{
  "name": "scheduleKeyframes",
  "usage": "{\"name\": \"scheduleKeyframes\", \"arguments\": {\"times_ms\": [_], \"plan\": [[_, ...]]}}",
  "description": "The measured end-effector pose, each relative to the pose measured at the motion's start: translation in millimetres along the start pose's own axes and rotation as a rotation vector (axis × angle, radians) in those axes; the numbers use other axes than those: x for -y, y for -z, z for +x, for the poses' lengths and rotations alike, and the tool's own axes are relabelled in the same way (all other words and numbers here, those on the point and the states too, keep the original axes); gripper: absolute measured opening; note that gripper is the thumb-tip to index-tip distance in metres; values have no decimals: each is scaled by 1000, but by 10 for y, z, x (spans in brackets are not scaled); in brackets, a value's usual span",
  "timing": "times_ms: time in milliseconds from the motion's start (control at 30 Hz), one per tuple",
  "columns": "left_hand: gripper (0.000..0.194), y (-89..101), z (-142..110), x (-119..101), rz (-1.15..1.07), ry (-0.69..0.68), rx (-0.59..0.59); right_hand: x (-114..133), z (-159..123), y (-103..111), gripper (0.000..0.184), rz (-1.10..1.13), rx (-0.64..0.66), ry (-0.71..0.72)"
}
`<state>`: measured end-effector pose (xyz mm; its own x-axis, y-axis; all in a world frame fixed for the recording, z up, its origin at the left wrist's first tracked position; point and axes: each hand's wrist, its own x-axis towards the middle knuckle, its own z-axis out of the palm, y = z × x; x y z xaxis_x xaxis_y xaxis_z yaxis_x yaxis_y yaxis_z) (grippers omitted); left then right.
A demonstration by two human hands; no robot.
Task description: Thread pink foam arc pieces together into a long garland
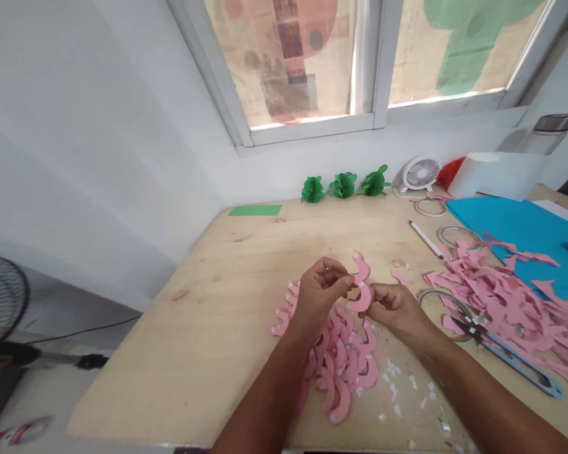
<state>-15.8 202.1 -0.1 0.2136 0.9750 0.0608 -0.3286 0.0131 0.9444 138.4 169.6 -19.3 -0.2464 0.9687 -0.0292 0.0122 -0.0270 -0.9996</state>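
Both hands meet over the table around a wavy pink paper strip [365,296], which looks like curved pieces set end to end with small white patches. My left hand [322,287] pinches its left side between thumb and fingers. On the other side, my right hand [394,308] grips the edge, fingers curled. Beneath and in front of my hands lies a pile of curved pink paper pieces [341,362], many with white patches at their ends. My left hand and forearm cover part of that pile. Small white scraps [395,384] are scattered to its right.
Right of my hands are pink paper offcuts [502,296], scissors [515,359], tape rings [459,237], a white pen [426,239] and blue sheets [539,233]. Along the wall stand green paper ornaments [344,185] and a small white fan [420,173]. A green strip [255,210] lies back left.
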Motion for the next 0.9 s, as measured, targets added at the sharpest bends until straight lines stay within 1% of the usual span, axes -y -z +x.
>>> {"name": "scheduleKeyframes", "arguments": {"times_ms": [200, 300, 500, 700, 900], "plan": [[15, 2, 7, 15, -10, -27, 11, 8, 0, -18, 14, -45, -16, 9], [14, 10, 21, 35, -10, -23, 12, -3, 10, -19, 15, -57, -29, 11], [17, 14, 44, 81, -35, 20, -10, 18, 19, -32, 12, -33, -29, 7], [15, 3, 50, 84, -72, 34, -34, 41, 16, -41, 6, 66, -6, -15], [15, 16, 49, 83, -72, 40, -47, 31, 29, -40, 7, 54, -15, -12]]}}
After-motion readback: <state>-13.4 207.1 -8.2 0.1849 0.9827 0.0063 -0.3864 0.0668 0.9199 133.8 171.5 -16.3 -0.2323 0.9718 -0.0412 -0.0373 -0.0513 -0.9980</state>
